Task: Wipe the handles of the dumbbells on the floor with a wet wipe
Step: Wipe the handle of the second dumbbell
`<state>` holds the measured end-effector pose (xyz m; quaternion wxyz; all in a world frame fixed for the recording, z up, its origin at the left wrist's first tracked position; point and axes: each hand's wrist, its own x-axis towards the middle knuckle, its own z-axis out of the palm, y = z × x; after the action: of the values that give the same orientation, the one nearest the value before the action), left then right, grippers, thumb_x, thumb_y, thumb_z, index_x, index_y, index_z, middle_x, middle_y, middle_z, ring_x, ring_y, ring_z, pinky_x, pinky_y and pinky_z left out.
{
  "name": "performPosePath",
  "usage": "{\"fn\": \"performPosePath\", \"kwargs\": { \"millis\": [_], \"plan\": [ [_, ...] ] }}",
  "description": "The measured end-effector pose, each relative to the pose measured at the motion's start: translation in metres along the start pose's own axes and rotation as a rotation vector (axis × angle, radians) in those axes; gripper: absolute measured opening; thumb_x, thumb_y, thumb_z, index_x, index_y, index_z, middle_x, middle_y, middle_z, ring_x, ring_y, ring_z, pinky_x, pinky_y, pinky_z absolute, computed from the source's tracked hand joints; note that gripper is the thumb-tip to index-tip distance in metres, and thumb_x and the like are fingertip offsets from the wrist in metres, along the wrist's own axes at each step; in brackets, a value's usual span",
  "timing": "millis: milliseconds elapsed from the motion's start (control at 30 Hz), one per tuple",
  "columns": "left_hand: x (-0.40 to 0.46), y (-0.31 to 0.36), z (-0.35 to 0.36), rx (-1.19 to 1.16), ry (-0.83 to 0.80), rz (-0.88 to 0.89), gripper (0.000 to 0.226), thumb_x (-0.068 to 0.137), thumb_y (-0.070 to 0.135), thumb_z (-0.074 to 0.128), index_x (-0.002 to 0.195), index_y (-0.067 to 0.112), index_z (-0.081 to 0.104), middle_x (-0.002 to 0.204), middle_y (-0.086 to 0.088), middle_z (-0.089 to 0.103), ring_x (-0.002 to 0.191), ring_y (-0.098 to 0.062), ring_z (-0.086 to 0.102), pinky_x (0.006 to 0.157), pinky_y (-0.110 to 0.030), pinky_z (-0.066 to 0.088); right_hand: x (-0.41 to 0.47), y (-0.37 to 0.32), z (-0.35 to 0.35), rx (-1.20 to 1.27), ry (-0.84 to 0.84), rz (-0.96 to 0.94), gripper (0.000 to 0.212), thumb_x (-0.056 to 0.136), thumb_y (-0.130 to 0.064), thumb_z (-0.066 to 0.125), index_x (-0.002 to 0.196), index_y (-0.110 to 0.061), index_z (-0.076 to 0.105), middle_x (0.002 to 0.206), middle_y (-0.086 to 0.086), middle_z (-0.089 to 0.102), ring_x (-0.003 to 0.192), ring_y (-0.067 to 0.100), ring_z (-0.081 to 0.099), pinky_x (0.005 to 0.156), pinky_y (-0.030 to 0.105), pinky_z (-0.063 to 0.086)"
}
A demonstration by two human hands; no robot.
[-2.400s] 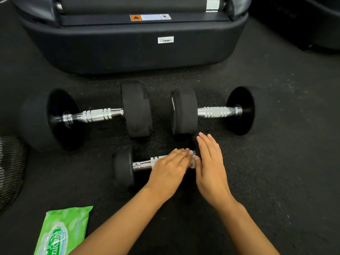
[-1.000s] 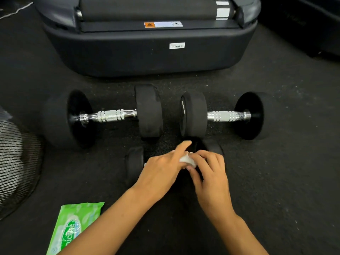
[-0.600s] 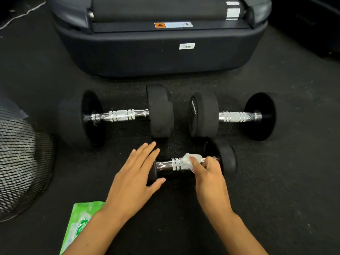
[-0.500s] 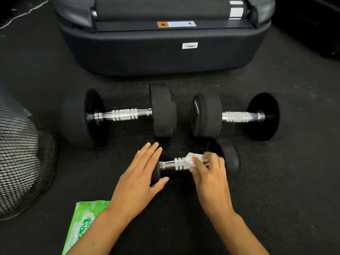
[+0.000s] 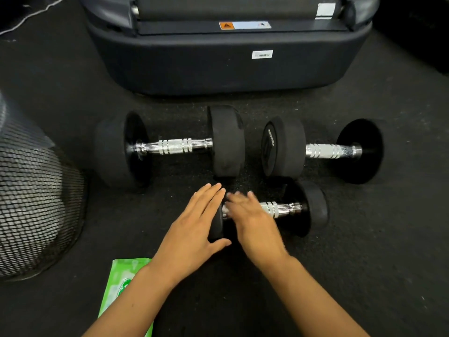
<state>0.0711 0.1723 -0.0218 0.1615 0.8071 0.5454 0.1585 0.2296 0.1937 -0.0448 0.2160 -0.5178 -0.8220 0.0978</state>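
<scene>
**Inspector:** State of the small black-ended dumbbell with the ridged chrome handle (image 5: pixel 279 209)?

**Assistant:** It lies on the dark rubber floor (image 5: pixel 364 263), nearest the person. The left hand (image 5: pixel 194 229) rests flat and open on its left weight, steadying it. The right hand (image 5: pixel 252 220), half a second ago at the handle's right end, is now blurred at the left end.

**Inspector:** The white wet wipe?

**Assistant:** Hidden under that hand; grip cannot be confirmed. One pass looks done. The two larger dumbbells (image 5: pixel 175 145) (image 5: pixel 325 150) behind appear untouched.
</scene>
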Motion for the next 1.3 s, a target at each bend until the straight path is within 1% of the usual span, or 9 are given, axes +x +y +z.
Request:
{"fn": "performPosePath", "kwargs": {
  "millis": [100, 267, 400, 533, 633, 767, 1000, 1167, 1300],
  "plan": [
    [-0.001, 0.0, -0.001, -0.032, -0.009, -0.017, 0.097, 0.073, 0.047, 0.071, 0.142, 0.032, 0.004, 0.152, 0.02, 0.002, 0.139, 0.003, -0.006, 0.111, -0.019, 0.008, -0.012, 0.005, -0.003, -0.028, 0.005, -0.13, 0.039, 0.08, -0.016, 0.042, 0.11, -0.006, 0.066, 0.115, 0.008, 0.066, 0.111, 0.022, 0.059, 0.103, 0.041, 0.034],
    [0.001, 0.0, 0.0, -0.022, -0.011, -0.015, 0.099, 0.073, 0.048, 0.07, 0.143, 0.032, 0.001, 0.152, 0.02, -0.001, 0.14, 0.002, -0.007, 0.113, -0.021, 0.008, 0.007, 0.001, -0.006, -0.017, 0.019, -0.029, 0.028, 0.075, -0.01, 0.05, 0.096, -0.008, 0.069, 0.095, 0.006, 0.071, 0.092, 0.021, 0.067, 0.099, 0.038, 0.033],
    [0.001, 0.002, -0.003, -0.044, -0.018, -0.015, 0.098, 0.074, 0.047, 0.07, 0.144, 0.03, 0.003, 0.148, 0.023, -0.004, 0.138, 0.005, -0.01, 0.113, -0.018, 0.004, -0.005, 0.003, -0.007, -0.014, -0.04, -0.057, 0.035, 0.079, -0.015, 0.044, 0.102, -0.009, 0.069, 0.103, 0.006, 0.07, 0.101, 0.02, 0.064, 0.1, 0.041, 0.038],
    [0.003, 0.002, -0.004, -0.023, -0.026, -0.02, 0.1, 0.074, 0.048, 0.069, 0.146, 0.029, 0.002, 0.149, 0.023, -0.005, 0.138, 0.005, -0.012, 0.11, -0.014, 0.0, 0.016, -0.001, -0.011, 0.076, -0.129, 0.075, 0.018, 0.081, -0.01, 0.047, 0.083, -0.009, 0.065, 0.075, 0.007, 0.067, 0.072, 0.025, 0.064, 0.1, 0.044, 0.041],
    [0.001, 0.002, -0.004, -0.043, -0.029, -0.029, 0.1, 0.074, 0.048, 0.07, 0.147, 0.028, 0.004, 0.151, 0.022, -0.002, 0.138, 0.004, -0.01, 0.112, -0.016, 0.004, 0.011, -0.001, -0.011, 0.064, -0.162, 0.006, 0.018, 0.078, -0.005, 0.05, 0.087, -0.01, 0.065, 0.08, 0.006, 0.068, 0.078, 0.024, 0.065, 0.098, 0.041, 0.043],
    [0.003, 0.003, -0.005, -0.035, -0.038, -0.026, 0.101, 0.074, 0.047, 0.07, 0.147, 0.029, 0.003, 0.152, 0.021, -0.003, 0.138, 0.004, -0.011, 0.109, -0.014, 0.0, 0.024, 0.003, -0.019, 0.026, -0.187, 0.102, 0.02, 0.093, -0.017, 0.049, 0.075, -0.012, 0.055, 0.07, 0.01, 0.062, 0.07, 0.031, 0.059, 0.074, 0.039, 0.047],
    [0.003, 0.004, -0.005, -0.053, -0.045, -0.034, 0.101, 0.075, 0.046, 0.07, 0.147, 0.029, 0.001, 0.149, 0.024, -0.006, 0.138, 0.004, -0.013, 0.111, -0.017, 0.002, 0.033, 0.001, -0.027, -0.004, -0.272, 0.141, 0.023, 0.096, -0.026, 0.044, 0.085, -0.011, 0.058, 0.076, 0.014, 0.063, 0.073, 0.034, 0.058, 0.059, 0.036, 0.04],
    [0.003, 0.002, -0.005, -0.069, -0.038, -0.046, 0.101, 0.073, 0.047, 0.071, 0.147, 0.03, 0.005, 0.153, 0.021, -0.001, 0.139, 0.003, -0.01, 0.112, -0.02, 0.009, 0.022, -0.001, -0.023, -0.014, -0.248, 0.049, 0.013, 0.092, -0.017, 0.049, 0.086, -0.013, 0.06, 0.071, 0.007, 0.063, 0.072, 0.031, 0.06, 0.081, 0.044, 0.049],
    [0.005, 0.002, -0.005, -0.075, -0.042, -0.045, 0.101, 0.072, 0.046, 0.072, 0.147, 0.029, 0.007, 0.153, 0.02, 0.001, 0.139, 0.003, -0.008, 0.111, -0.019, 0.009, 0.022, -0.005, -0.014, -0.014, -0.134, 0.13, 0.009, 0.085, -0.009, 0.057, 0.076, -0.011, 0.059, 0.066, 0.008, 0.062, 0.066, 0.03, 0.06, 0.084, 0.041, 0.049]
  ]
}}
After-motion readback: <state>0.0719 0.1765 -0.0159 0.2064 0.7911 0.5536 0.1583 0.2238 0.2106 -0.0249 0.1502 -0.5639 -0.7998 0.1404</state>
